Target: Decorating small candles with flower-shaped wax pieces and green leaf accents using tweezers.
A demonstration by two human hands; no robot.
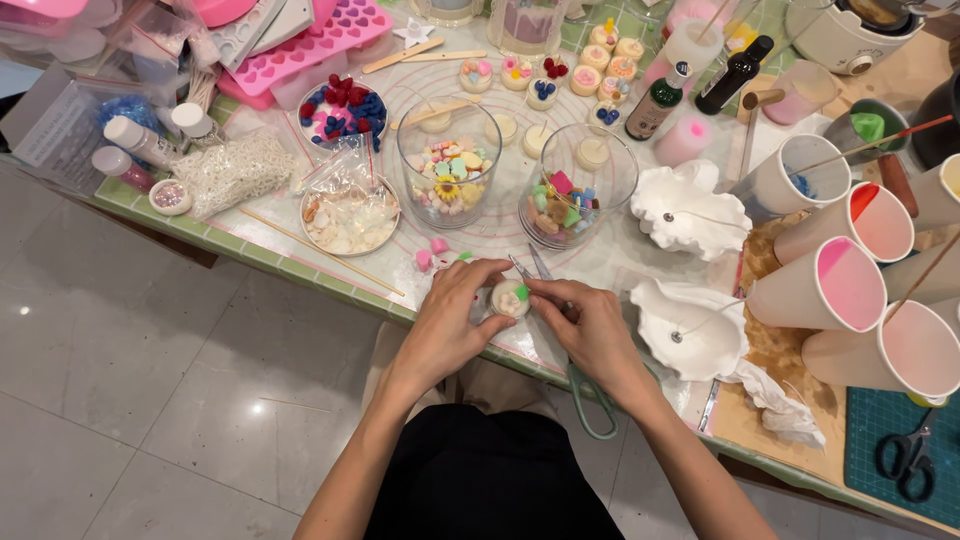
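Small candle: a round, cream-coloured candle (510,298) with a green bit and pale pieces on top is held at the near edge of the table (255,255), between the two hands and on or just above the pink-ringed mat (500,235).
Left hand: the left hand (450,320) is curled around the candle's left side, fingers pinched against its rim.
Right hand: the right hand (590,330) is closed on metal tweezers (527,270), whose tips are brought down to the candle's top; a pair of green-handled scissors (590,400) lies under the wrist.
Orientation: the candle is kept upright, its decorated face turned up towards the camera; being a short disc, no long axis across the table is shown, and its short axis is judged vertical. The tweezers run from the right hand up and leftwards.
Surroundings: two glass bowls of coloured wax shapes (450,180) (575,195) stand just beyond the hands; two white shell moulds (690,210) (690,325) sit to the right, with paper cups (850,285) of pink wax beyond them.
Risk: the candle is worked close to the table's edge, so a slip of the pinch could send it to the floor.
Risk: too firm a press with the tweezers could dent the top or knock the small pieces out of place.
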